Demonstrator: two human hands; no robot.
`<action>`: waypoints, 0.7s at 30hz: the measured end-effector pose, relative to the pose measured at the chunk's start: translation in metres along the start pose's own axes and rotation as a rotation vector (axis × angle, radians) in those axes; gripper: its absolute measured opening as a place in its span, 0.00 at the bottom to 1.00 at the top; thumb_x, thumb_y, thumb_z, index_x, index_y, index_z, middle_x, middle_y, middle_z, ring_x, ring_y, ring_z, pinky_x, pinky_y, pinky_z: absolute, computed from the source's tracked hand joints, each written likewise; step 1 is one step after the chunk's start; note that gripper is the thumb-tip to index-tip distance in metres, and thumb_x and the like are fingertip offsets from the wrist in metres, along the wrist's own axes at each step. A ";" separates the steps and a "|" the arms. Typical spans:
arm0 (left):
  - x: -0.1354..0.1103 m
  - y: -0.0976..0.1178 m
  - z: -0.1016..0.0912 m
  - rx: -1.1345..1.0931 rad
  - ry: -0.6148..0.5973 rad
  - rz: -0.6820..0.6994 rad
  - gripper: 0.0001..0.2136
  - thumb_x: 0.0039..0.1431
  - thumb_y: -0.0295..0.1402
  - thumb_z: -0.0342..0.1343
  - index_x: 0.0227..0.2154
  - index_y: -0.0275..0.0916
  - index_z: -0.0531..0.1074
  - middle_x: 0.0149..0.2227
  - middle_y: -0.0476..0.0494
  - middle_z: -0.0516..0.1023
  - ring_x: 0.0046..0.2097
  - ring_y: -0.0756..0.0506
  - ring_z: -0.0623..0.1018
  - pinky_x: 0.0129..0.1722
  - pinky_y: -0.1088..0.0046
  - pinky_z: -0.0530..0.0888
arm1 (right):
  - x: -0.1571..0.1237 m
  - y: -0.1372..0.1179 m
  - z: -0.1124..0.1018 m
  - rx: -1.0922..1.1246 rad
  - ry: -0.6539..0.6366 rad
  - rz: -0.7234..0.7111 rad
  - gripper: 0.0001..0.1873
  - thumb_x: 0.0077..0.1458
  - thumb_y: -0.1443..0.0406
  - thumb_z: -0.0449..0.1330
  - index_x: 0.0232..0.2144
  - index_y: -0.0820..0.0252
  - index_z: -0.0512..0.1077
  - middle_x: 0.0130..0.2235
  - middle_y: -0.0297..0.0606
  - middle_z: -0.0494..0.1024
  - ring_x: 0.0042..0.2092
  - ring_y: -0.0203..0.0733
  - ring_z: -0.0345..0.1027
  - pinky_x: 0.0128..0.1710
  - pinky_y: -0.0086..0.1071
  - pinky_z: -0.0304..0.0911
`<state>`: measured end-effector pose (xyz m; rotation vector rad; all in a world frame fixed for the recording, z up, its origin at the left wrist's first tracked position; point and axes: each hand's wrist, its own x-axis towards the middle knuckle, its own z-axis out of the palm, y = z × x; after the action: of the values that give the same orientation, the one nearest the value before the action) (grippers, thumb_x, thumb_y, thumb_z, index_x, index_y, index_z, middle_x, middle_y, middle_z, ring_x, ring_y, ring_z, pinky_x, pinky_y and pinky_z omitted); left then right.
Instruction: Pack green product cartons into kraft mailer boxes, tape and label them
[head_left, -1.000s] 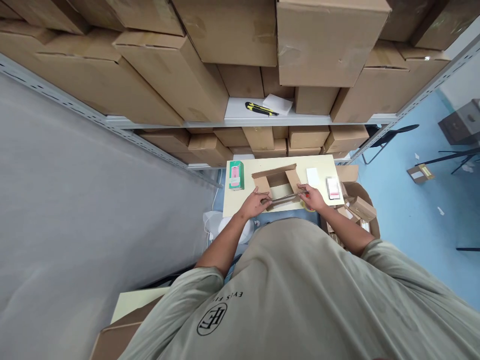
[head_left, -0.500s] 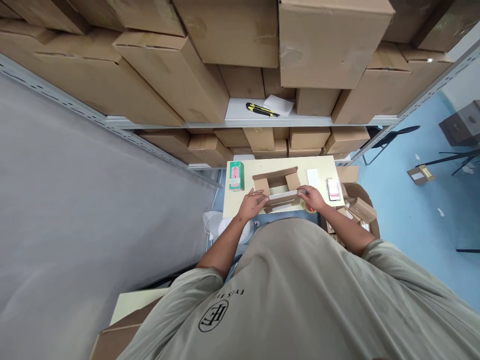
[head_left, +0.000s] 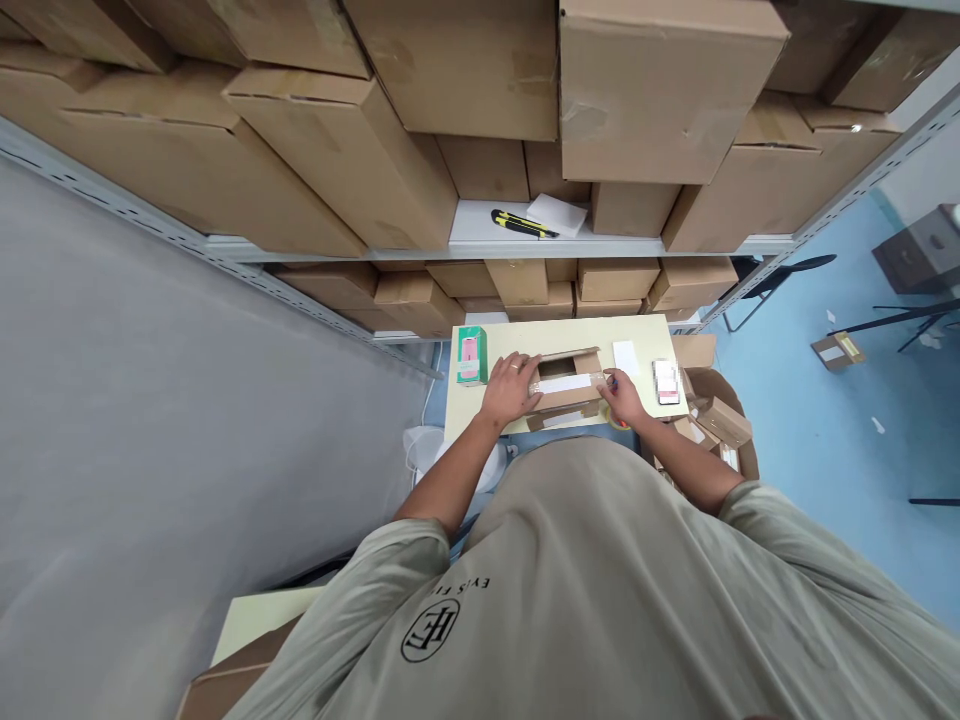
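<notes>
A small brown cardboard box (head_left: 568,383) sits in the middle of a pale yellow table (head_left: 480,405), its near flap folded over with a white label facing up. My left hand (head_left: 510,385) lies on the box's left end, fingers spread flat over the flap. My right hand (head_left: 621,395) is at the box's right end, fingers curled against its edge; whether it holds anything I cannot make out. A green and pink carton (head_left: 472,355) stands left of the box. A white card (head_left: 625,357) and a small printed packet (head_left: 665,379) lie to the right.
Metal shelving packed with large cardboard boxes rises behind the table; a yellow and black utility knife (head_left: 523,222) and a white sheet rest on the shelf. Small cartons pile up at the table's right end (head_left: 712,420). A grey wall runs on the left, blue floor on the right.
The box's near flap has been folded up and over the opening. My left hand moved forward onto the left end of the box; my right hand stayed at the right end.
</notes>
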<state>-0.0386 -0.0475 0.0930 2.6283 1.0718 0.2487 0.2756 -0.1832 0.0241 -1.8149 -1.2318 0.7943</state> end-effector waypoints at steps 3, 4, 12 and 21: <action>-0.018 0.012 0.010 0.058 -0.080 0.019 0.34 0.70 0.48 0.64 0.75 0.45 0.72 0.79 0.31 0.67 0.81 0.23 0.61 0.81 0.40 0.56 | -0.004 0.009 -0.002 0.004 0.003 0.035 0.28 0.64 0.47 0.65 0.58 0.55 0.75 0.47 0.41 0.80 0.44 0.49 0.77 0.55 0.49 0.78; -0.025 0.016 0.015 0.071 -0.108 0.019 0.35 0.70 0.49 0.64 0.75 0.45 0.72 0.81 0.31 0.64 0.82 0.23 0.59 0.81 0.40 0.56 | -0.006 0.013 -0.004 0.002 0.017 0.052 0.28 0.64 0.46 0.64 0.59 0.55 0.75 0.47 0.42 0.81 0.45 0.50 0.77 0.56 0.49 0.77; -0.040 0.017 0.042 0.185 -0.236 0.005 0.45 0.66 0.45 0.68 0.83 0.42 0.60 0.84 0.27 0.55 0.85 0.22 0.50 0.80 0.36 0.54 | -0.041 0.064 -0.033 -0.304 0.029 0.323 0.30 0.69 0.51 0.62 0.66 0.60 0.72 0.65 0.56 0.77 0.64 0.59 0.75 0.66 0.48 0.72; -0.027 0.013 0.050 0.175 -0.260 0.067 0.41 0.71 0.46 0.63 0.83 0.45 0.59 0.86 0.28 0.41 0.86 0.22 0.46 0.81 0.32 0.46 | -0.067 0.089 -0.020 -0.284 -0.038 0.532 0.44 0.63 0.56 0.67 0.75 0.65 0.62 0.67 0.60 0.78 0.64 0.62 0.78 0.64 0.48 0.73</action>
<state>-0.0360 -0.0849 0.0491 2.7548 0.9568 -0.1777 0.3101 -0.2710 -0.0385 -2.4223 -0.9225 0.9791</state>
